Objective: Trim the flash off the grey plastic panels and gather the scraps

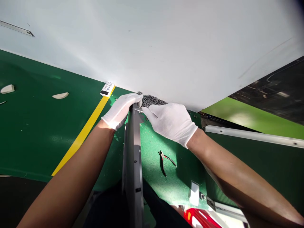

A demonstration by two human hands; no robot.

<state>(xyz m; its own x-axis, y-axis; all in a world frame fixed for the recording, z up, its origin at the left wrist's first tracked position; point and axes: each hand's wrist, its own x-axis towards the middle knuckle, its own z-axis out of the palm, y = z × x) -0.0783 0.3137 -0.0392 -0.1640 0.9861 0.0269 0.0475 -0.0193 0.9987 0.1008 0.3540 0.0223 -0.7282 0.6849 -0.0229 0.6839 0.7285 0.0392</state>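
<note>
A long dark grey plastic trim strip (pixel 132 164) rises from the bottom of the view, its top end at the middle. My left hand (pixel 121 110), in a white glove, grips that top end. My right hand (pixel 171 123), also gloved white, pinches a thin metal blade (pixel 137 109) against the strip's upper end. A heap of small dark pieces (pixel 152 101) lies just beyond both hands. Side cutters (pixel 165 161) with dark handles rest on the green mat (pixel 156 142) below my right hand, apart from it.
A large white panel (pixel 152 47) fills the upper view above the green surface. A yellow stripe (pixel 87 129) runs along the mat beside a white label (pixel 107 89). White plastic pieces (pixel 60 95) lie left, a white rail (pixel 251 135) right, and something red (pixel 201 218) at the bottom edge.
</note>
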